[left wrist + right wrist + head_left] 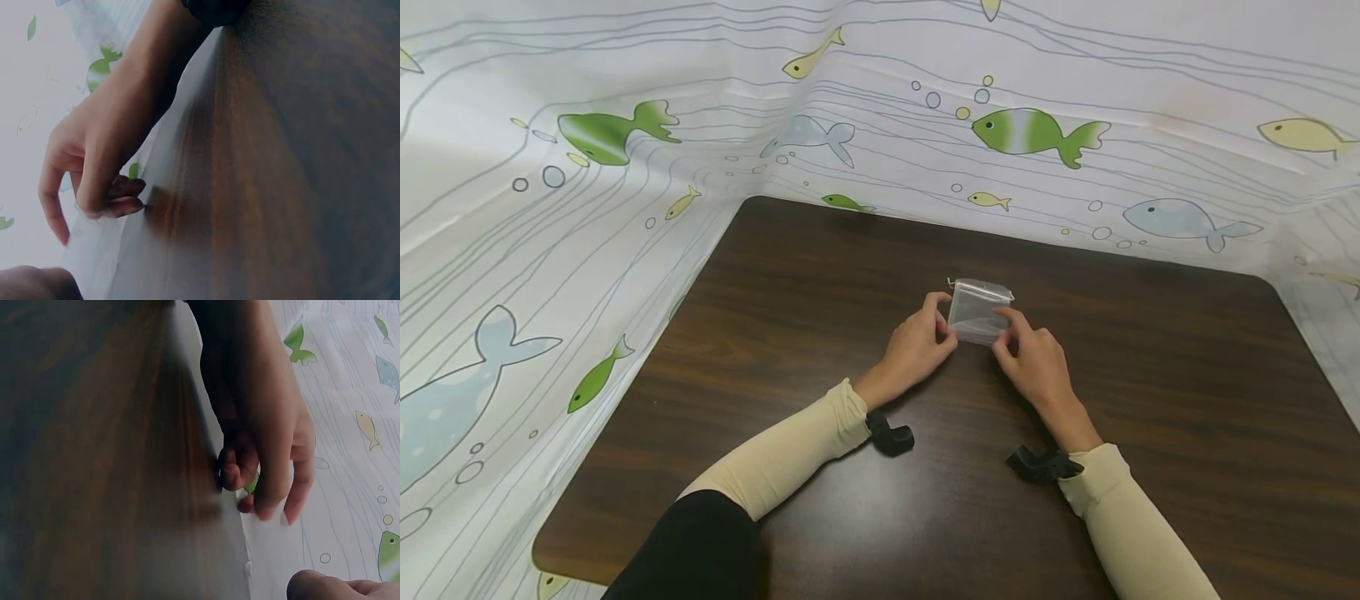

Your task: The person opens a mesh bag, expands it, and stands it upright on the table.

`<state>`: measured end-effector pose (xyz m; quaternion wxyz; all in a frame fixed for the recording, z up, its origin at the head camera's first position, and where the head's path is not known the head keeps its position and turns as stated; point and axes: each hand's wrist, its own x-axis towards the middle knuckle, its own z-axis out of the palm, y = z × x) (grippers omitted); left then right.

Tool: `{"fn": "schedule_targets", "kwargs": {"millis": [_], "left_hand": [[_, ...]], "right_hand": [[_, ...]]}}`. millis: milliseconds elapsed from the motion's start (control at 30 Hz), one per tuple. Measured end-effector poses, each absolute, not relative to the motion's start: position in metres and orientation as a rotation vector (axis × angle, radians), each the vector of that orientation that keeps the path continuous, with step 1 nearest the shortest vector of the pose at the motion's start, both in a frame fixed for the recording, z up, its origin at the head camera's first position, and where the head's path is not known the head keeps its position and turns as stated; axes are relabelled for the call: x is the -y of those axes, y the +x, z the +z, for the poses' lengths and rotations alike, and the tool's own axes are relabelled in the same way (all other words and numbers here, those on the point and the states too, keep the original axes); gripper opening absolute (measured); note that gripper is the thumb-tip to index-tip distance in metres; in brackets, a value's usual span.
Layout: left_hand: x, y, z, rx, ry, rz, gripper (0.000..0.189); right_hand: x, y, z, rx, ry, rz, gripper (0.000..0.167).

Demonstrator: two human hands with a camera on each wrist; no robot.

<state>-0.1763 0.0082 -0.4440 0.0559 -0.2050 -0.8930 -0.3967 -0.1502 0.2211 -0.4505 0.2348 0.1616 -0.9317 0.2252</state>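
A small sheer white drawstring pouch (976, 315) is on the dark table, its gathered top and cord ends facing away from me. My left hand (917, 337) pinches it at the lower left corner, with the index finger arched beside the left edge. At the lower right corner my right hand (1036, 362) pinches the pouch, its index finger reaching over the sheer fabric. In the left wrist view the left hand (103, 147) has its fingers bent low near the tabletop. The right wrist view shows the right hand (265, 437) bent likewise, slightly blurred.
The brown wooden table (820, 258) has rounded corners. A white cloth (895, 125) printed with fish and wavy lines hangs behind it and along the sides. Black wrist mounts (891, 437) sit at both cuffs, over light sleeves.
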Motion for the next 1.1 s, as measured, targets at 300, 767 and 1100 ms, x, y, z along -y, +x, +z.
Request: {"fn": "schedule_targets", "kwargs": {"millis": [300, 767, 1100], "left_hand": [[-0.007, -0.175, -0.446, 2.703, -0.736, -1.047, 0.053], [-0.011, -0.173, -0.448, 2.752, -0.541, -0.725, 0.060], [-0.003, -0.180, -0.431, 3.000, -0.494, -1.085, 0.065]], "right_hand": [[-0.218, -0.147, -0.451, 2.621, 0.463, 0.501, 0.037], [-0.206, -0.144, -0.452, 2.648, 0.482, 0.417, 0.036], [-0.214, -0.147, -0.449, 2.784, 0.423, 0.569, 0.040]]}}
